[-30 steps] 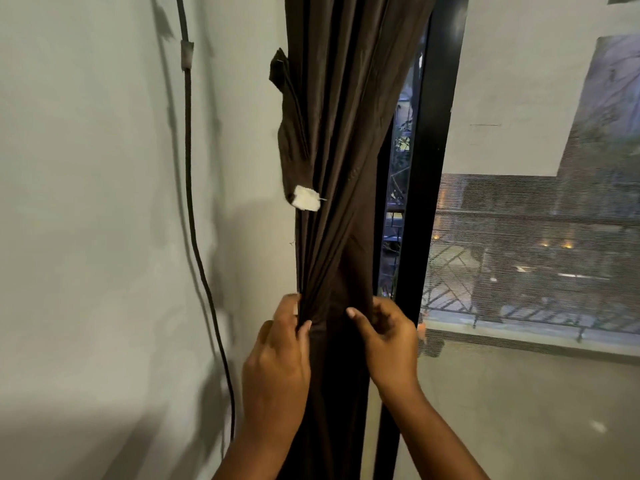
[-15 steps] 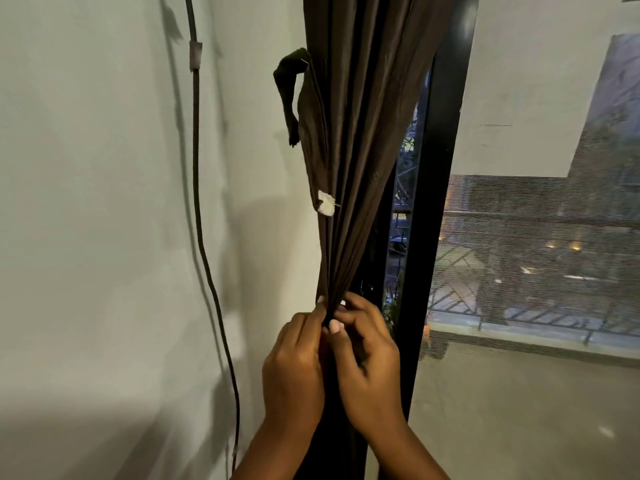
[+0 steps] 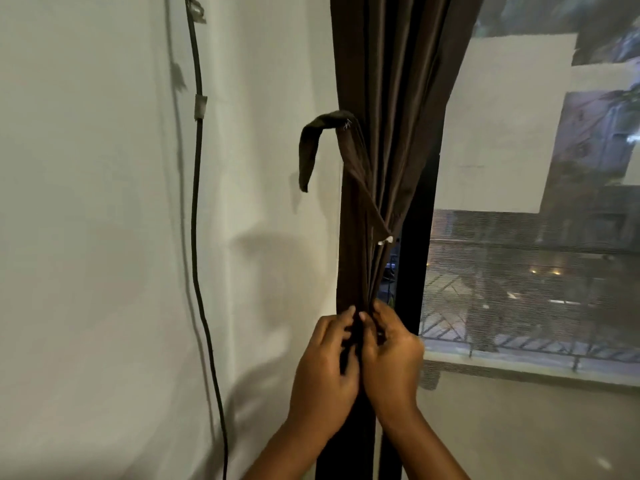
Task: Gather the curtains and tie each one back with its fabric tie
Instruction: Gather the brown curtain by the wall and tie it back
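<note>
A dark brown curtain [image 3: 388,140] hangs gathered into a narrow bunch between the white wall and the black window frame. My left hand [image 3: 323,368] and my right hand [image 3: 389,358] squeeze the folds together from both sides at the bunch's narrowest point, fingers curled into the cloth. A brown fabric tie [image 3: 313,147] hangs from the curtain's left edge above my hands, its free end drooping in a loop. Another strip of the tie runs diagonally down the folds to a small white tab [image 3: 386,241].
A black cable [image 3: 195,237] runs down the white wall on the left, held by clips. The black window frame [image 3: 414,271] stands right of the curtain, with a mesh screen and a balcony railing [image 3: 519,344] beyond it.
My hands came together from either side of the curtain and pinched the folds into a tight bunch. The tie's free end swung out to the left and the white tab shifted right.
</note>
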